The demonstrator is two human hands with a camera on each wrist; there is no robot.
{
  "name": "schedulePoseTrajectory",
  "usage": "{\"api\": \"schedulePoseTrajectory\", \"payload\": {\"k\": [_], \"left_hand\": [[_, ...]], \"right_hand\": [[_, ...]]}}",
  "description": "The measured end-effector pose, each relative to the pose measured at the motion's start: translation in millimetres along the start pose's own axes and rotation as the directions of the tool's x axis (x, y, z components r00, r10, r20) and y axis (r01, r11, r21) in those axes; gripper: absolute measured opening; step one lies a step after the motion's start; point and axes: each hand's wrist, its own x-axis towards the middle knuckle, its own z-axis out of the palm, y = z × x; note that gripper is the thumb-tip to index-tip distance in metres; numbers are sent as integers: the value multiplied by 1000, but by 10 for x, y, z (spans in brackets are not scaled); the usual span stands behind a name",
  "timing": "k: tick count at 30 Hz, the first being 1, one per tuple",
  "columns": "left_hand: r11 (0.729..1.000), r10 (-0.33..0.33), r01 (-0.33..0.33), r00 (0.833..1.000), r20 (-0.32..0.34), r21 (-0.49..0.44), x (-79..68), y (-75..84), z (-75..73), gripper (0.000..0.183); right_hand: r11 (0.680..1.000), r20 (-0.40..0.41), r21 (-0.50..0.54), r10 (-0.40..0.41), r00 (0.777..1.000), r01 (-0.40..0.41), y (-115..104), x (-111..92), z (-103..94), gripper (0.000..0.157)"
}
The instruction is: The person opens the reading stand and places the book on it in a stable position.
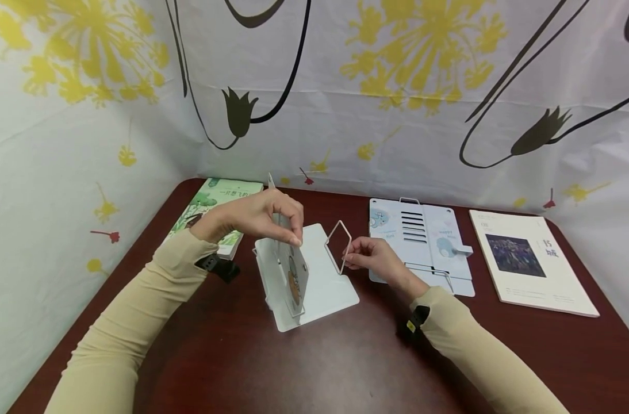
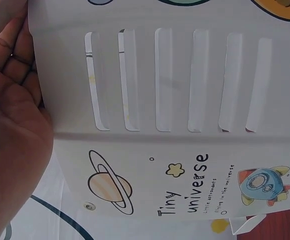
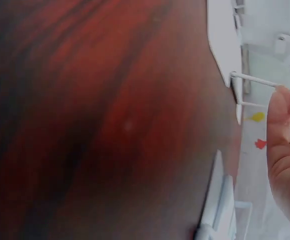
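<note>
A white metal book stand lies unfolded, its flat plate (image 1: 327, 296) on the table and its slotted panel (image 2: 180, 80) raised upright. Printed on the panel are a ringed planet, a rocket and the words "Tiny universe". My left hand (image 1: 268, 215) pinches the panel's top edge between thumb and fingers; some fingertips are hidden behind it in the left wrist view. To the right, my right hand (image 1: 374, 259) pinches the side of a thin wire support (image 3: 257, 80), which stands up from the flat plate.
Behind my left hand lies a green book (image 1: 242, 187). A second, light blue book stand (image 1: 433, 230) lies flat past my right hand, and a cream book (image 1: 532, 287) sits at the far right. Patterned cloth (image 1: 314, 115) hangs behind the dark red table (image 1: 345, 374).
</note>
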Motion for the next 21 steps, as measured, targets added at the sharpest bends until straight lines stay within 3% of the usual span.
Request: {"api": "schedulePoseTrajectory", "payload": {"k": [6, 12, 21], "left_hand": [[1000, -2, 2, 1000, -3, 1, 4, -2, 2, 9], [1000, -4, 4, 1000, -7, -1, 18, -10, 17, 10], [1000, -6, 7, 1000, 26, -20, 56, -10, 14, 11]], "right_hand": [[995, 66, -101, 12, 998, -5, 37, 50, 81, 9], [968, 121, -249, 8, 993, 22, 30, 85, 124, 6], [954, 181, -296, 4, 984, 50, 15, 65, 153, 5]]}}
